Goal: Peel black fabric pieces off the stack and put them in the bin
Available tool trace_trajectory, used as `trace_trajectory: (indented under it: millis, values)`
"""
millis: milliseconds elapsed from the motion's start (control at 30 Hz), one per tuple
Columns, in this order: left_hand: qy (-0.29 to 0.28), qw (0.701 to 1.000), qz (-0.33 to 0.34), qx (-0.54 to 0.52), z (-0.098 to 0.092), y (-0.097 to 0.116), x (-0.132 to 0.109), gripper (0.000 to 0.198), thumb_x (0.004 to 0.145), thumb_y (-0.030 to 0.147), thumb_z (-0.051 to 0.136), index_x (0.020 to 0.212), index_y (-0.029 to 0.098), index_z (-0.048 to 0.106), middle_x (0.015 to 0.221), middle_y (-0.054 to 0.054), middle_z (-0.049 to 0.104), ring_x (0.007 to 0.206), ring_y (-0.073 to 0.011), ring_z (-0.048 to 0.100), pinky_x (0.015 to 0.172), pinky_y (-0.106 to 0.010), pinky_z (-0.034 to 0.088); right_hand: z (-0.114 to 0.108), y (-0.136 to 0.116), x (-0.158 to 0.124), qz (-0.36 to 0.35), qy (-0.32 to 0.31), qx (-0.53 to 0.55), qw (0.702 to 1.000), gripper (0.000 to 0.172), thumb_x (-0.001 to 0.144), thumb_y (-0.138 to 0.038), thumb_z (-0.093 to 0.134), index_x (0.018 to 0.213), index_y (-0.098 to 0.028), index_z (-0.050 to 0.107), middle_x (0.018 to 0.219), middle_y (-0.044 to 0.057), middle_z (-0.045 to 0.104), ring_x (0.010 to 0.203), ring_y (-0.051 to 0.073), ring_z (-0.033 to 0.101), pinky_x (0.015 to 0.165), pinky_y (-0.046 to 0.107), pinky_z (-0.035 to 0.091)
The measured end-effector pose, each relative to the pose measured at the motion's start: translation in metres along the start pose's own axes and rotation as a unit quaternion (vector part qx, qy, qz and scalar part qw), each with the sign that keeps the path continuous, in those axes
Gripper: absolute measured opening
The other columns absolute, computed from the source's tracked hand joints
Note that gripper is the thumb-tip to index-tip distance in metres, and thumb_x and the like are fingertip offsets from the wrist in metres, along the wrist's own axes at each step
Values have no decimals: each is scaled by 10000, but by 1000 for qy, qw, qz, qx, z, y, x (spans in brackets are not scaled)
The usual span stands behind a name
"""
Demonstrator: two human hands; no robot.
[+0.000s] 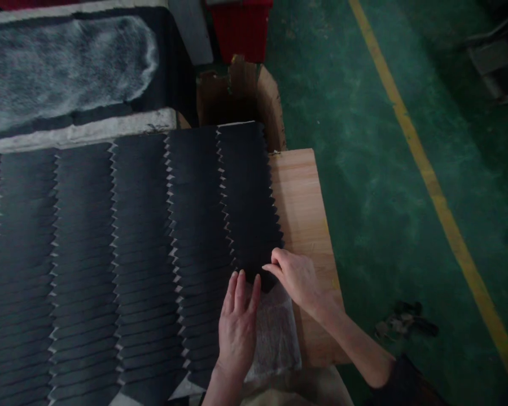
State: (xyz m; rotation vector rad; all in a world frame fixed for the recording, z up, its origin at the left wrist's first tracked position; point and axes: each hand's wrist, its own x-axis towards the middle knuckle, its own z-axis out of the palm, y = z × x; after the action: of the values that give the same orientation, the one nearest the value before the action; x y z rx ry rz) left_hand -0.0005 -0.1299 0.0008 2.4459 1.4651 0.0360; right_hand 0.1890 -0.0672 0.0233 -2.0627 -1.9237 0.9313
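Dark fabric swatches [144,225] with zigzag-cut edges lie in overlapping rows. At the right end is the outermost column of swatches [249,192]. My left hand [237,332] rests flat near the lower end of this column, its fingers stretched out and slightly spread. Just to its right, my right hand [296,279] is closed, with thumb and forefinger at the right edge of a dark swatch. Its remaining fingers are curled in and partly hidden. Below the swatch's lower corner shows a pale, thin sheet [275,332].
A light wooden board [305,208] sticks out at the right. Behind it stand an opened cardboard box [273,96] and a red bin [241,28]. A dark surface with a whitish, dusty patch [68,62] lies at the back left. The green floor [342,113] carries a yellow line [423,158].
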Motion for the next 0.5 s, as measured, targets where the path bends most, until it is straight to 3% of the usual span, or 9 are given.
trace_trajectory:
  millis: [233, 400, 500]
  values:
    - [12, 999, -5, 35, 3, 8, 4, 807, 792, -32, 516, 1494, 296, 291, 1584, -166, 179, 1439, -389, 211, 1051, -527, 461, 0, 11, 1, 40, 13, 46, 998, 159, 901, -265, 622, 786, -214, 524, 777, -21, 625, 662, 124, 573, 597, 247, 344]
    - [62, 995, -4, 76, 11, 10, 7, 781, 785, 19, 553, 1476, 311, 335, 1497, -162, 375, 1377, -380, 364, 1026, -534, 486, 0, 31, -10, 41, 42, 74, 996, 149, 887, -241, 613, 783, -226, 507, 728, -32, 623, 652, 140, 603, 605, 252, 404]
    - [123, 986, 19, 111, 22, 9, 10, 682, 824, 124, 587, 1457, 280, 386, 1392, -197, 501, 1292, -394, 478, 977, -541, 517, 5, 44, -17, 11, 114, 41, 993, 168, 940, -344, 516, 815, -234, 534, 741, 0, 650, 640, 170, 635, 570, 276, 448]
